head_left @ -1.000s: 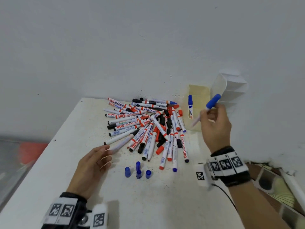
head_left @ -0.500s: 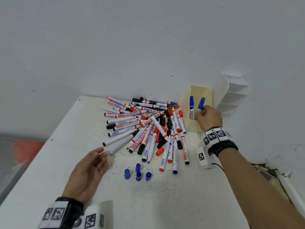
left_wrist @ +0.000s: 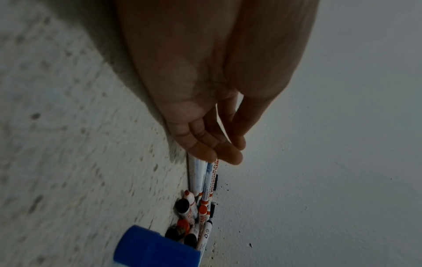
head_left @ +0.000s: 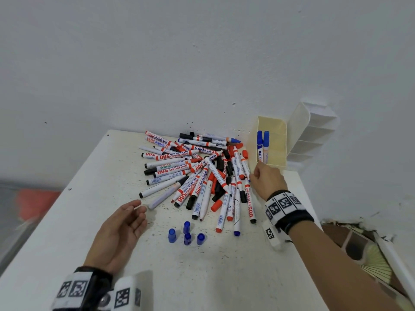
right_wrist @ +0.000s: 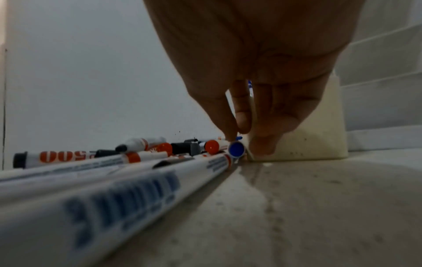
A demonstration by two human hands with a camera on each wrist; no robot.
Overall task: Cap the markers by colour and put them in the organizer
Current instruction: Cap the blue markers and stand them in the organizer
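Note:
A pile of uncapped red, black and blue markers (head_left: 197, 173) lies on the white table (head_left: 202, 277). Several loose blue caps (head_left: 186, 234) stand in front of it. Two blue-capped markers (head_left: 262, 147) lean in the yellow tray (head_left: 277, 131) of the organizer. My right hand (head_left: 252, 176) reaches down at the pile's right edge, beside the tray. In the right wrist view its fingertips (right_wrist: 230, 137) pinch a blue-ended marker (right_wrist: 236, 149) lying there. My left hand (head_left: 137, 212) rests palm up, fingers relaxed and empty, left of the caps.
White slanted organizer compartments (head_left: 314, 135) stand against the wall behind the yellow tray. The table's right edge drops to clutter on the floor (head_left: 363, 254). In the left wrist view a blue cap (left_wrist: 157, 249) sits close to the camera.
My right hand left the blue-capped marker in the yellow tray and came down to the pile's right edge. The left hand drew back slightly from the pile.

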